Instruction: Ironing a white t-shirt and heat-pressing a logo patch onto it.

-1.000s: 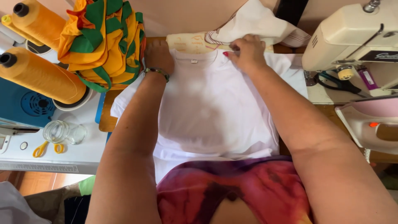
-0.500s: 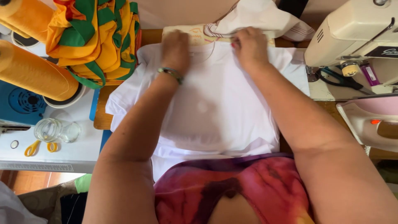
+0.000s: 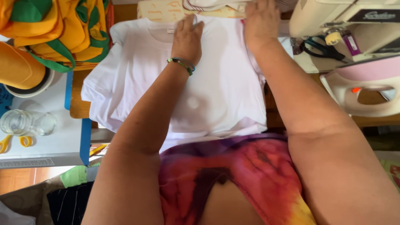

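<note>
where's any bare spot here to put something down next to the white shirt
Free: the white side table between the glass jar and the white shirt. Crowded: orange-green garments far left, sewing machine, scissors and iron on the right.

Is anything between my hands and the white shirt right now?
Nothing visible. The left hand lies flat on the white shirt near its collar, and the right hand presses on the shirt's top right edge. The yellow and green cloth pile sits off to the left, clear of both hands.
</note>
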